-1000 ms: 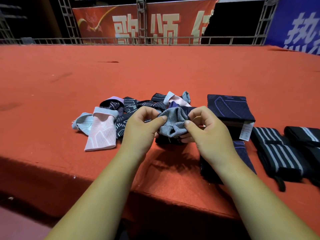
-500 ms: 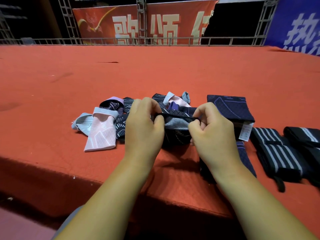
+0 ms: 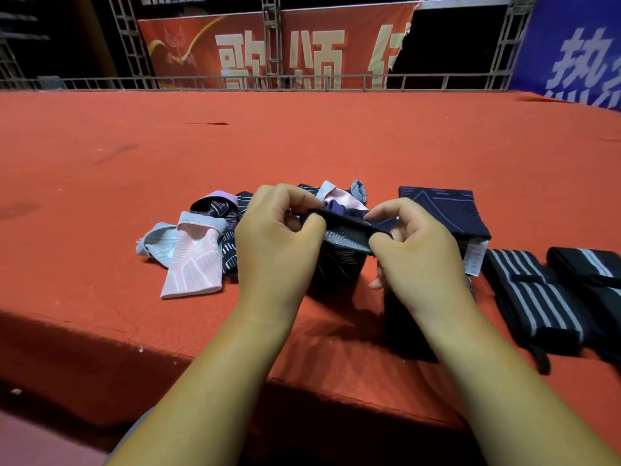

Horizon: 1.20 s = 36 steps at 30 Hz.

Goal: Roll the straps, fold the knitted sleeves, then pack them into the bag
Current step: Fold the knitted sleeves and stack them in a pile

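Mid-fold, I reckon: left hand (image 3: 279,240) and right hand (image 3: 416,253), both grips pinching a dark sleeve (image 3: 349,227) above the desk's (image 3: 302,146) near edge. Folded sleeve (image 3: 443,210) and straps (image 3: 534,297) (apparently rolled) lie rightward; loose pile (image 3: 198,260) waits, bag unseen.

Hands (image 3: 277,243): two. Held sleeve (image 3: 346,235): one. Folded navy sleeve (image 3: 443,210): one. Striped straps (image 3: 534,297): two. Loose sleeves (image 3: 195,260): count unclear.

left grip (image 3: 279,243), right grip (image 3: 416,260), both pinching
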Motion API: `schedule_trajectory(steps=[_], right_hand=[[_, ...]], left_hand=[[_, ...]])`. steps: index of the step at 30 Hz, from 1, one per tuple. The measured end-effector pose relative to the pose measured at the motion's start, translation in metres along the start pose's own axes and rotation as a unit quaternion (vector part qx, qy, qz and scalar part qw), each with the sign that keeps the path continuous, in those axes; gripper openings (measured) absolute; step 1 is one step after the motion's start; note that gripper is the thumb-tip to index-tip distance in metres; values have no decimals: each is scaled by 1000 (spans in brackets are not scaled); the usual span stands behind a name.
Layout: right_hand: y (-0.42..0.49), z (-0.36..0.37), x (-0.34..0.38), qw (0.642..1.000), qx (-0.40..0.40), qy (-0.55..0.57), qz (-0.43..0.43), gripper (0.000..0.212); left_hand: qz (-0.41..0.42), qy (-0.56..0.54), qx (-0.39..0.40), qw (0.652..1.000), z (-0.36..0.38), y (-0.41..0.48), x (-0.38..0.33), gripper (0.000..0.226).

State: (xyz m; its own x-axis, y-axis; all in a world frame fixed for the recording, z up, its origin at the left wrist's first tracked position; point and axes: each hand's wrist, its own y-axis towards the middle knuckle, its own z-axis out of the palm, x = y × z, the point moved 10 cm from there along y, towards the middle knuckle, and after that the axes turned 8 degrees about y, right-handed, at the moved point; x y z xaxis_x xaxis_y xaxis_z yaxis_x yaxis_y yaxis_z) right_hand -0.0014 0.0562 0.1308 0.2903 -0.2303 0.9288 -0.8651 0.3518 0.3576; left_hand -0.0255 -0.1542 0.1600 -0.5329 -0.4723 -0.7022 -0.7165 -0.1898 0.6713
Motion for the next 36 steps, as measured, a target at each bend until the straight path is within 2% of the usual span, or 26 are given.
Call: schedule_trajectory(steps=[2,4,6,8,9,11,14,18,21,23,25,27,28,32,36], right_hand=[[3,-4,-3,999,-7,33,20,38],[5,-4,-11,994,-15,91,66,33],[6,0,-18,977,-13,177,117,28],[6,2,-22,957,-13,247,154,25],[6,2,-23,948,-14,271,166,25],[5,2,-23,939,-15,292,182,25],[3,2,-21,938,-9,290,189,24],[4,-5,-11,969,13,210,133,43],[7,-7,4,993,34,112,28,35],[7,-4,3,995,55,89,7,44],[6,2,0,990,80,116,10,38],[6,2,-5,985,73,154,19,26],[8,1,-9,984,58,167,26,26],[9,-5,-20,979,9,196,47,61],[10,-7,-27,979,-25,199,45,69]], left_hand=[[12,4,4,1000,0,0,-6,26],[7,-26,47,999,8,-2,-7,26],[-13,-72,111,991,20,-2,-1,41],[2,-64,156,986,28,-3,6,54],[22,-36,170,985,31,-4,8,54],[35,-6,182,983,35,-5,14,40],[17,-5,177,984,38,-2,21,16],[-40,-85,165,982,39,4,26,12],[-52,-110,145,982,37,6,24,14],[-69,-131,132,980,34,9,26,17],[-78,-143,131,978,33,11,28,18],[-78,-150,140,976,33,12,29,20],[-75,-150,145,975,34,13,29,20],[-70,-122,179,974,38,12,32,32],[-172,-177,238,939,52,-5,37,35]])
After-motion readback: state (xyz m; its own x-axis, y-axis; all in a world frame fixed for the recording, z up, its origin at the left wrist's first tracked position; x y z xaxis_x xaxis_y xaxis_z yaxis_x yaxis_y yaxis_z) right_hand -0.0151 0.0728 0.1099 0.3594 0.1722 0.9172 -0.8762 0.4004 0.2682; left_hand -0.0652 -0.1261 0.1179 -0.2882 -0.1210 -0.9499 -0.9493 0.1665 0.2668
